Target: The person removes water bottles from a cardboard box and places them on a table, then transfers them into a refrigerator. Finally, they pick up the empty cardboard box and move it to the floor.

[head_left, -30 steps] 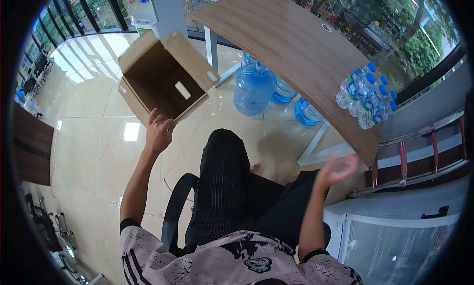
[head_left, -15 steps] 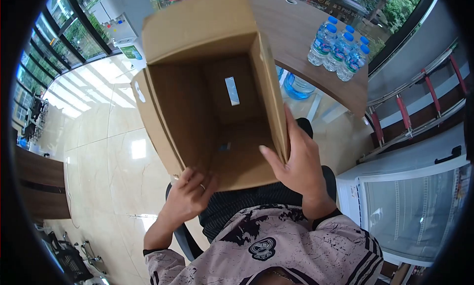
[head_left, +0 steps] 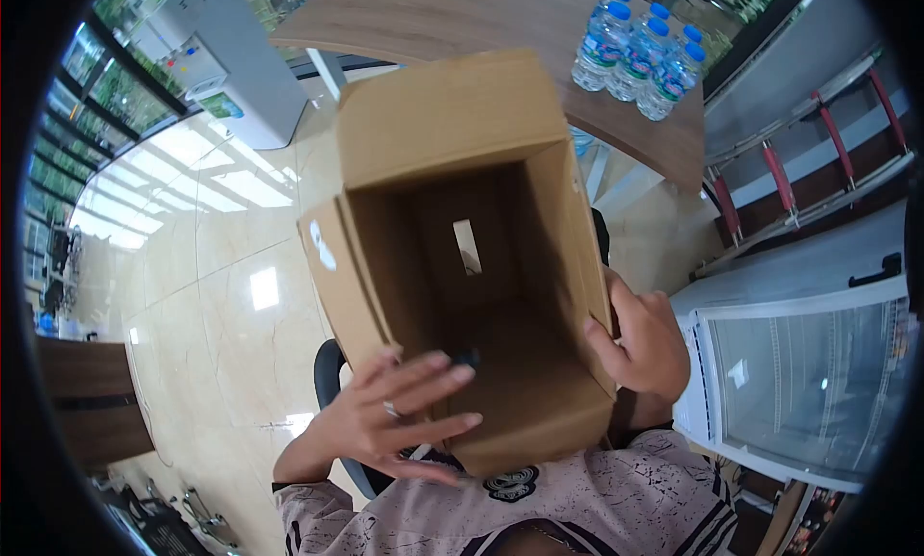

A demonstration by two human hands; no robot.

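A brown cardboard box (head_left: 525, 368) is tilted over my lap with its open mouth toward me. One flap (head_left: 448, 118) stands out at the far side, another (head_left: 342, 282) at the left. Light comes through a slot (head_left: 467, 247) in the far inner wall. My right hand (head_left: 643, 342) grips the box's right wall, thumb inside and fingers outside. At the lower left corner, my left hand (head_left: 399, 416) is open, its fingers spread across the mouth's near edge. A small dark patch (head_left: 464, 358) shows inside, just beyond those fingertips.
Several water bottles (head_left: 637, 60) with blue caps stand on the wooden table (head_left: 414, 22) ahead. A water dispenser (head_left: 236, 84) is at the far left. On the right are a ladder (head_left: 780, 176) with red rungs and a glass-door cooler (head_left: 808, 383). A chair (head_left: 330, 368) is beneath me.
The box has come down closer to my body and slightly to the right. My left hand has loosened from its lower left edge and spread its fingers. My right hand keeps its hold.
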